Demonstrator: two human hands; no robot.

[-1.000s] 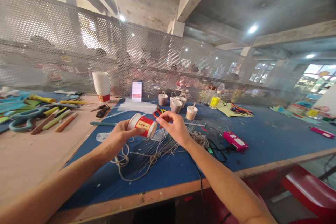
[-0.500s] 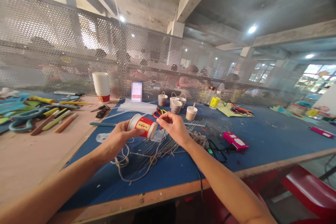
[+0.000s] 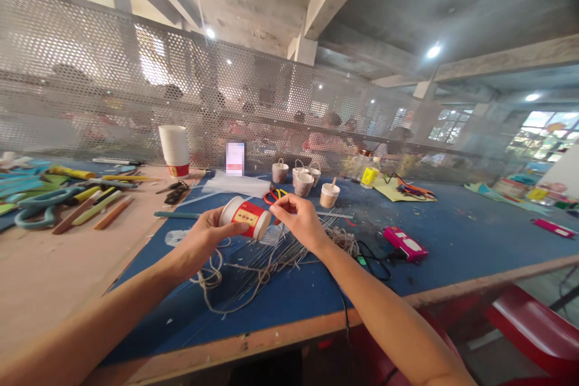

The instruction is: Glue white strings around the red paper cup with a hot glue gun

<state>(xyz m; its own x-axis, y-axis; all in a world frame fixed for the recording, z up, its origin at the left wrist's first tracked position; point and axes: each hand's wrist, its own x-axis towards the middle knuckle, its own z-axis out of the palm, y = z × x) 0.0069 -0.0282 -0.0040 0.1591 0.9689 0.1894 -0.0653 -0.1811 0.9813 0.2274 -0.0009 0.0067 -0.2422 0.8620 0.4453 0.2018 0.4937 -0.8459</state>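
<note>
A white paper cup with a red and yellow printed band (image 3: 249,218) lies tilted on its side in the air, with my left hand (image 3: 208,232) wrapped around it. The fingertips of my right hand (image 3: 299,220) are pinched together at the cup's right end; whatever is between them is too small to make out. Beneath both hands a loose grey cord (image 3: 235,310) loops over the blue mat and runs up close to the right hand. Thin wires (image 3: 289,256) lie in a bundle under the right wrist. Red-and-yellow-handled scissors (image 3: 273,195) rest just behind the cup.
Several small cord-handled buckets (image 3: 304,184) and a tub with a stick (image 3: 330,195) stand behind my hands. At left are stacked paper cups (image 3: 174,145), keys (image 3: 176,193) and large scissors (image 3: 45,208). A magenta box (image 3: 406,244) with a black cable sits at right.
Almost nothing differs. Both hands keep the same hold and place, and the cup appears only very slightly turned.
</note>
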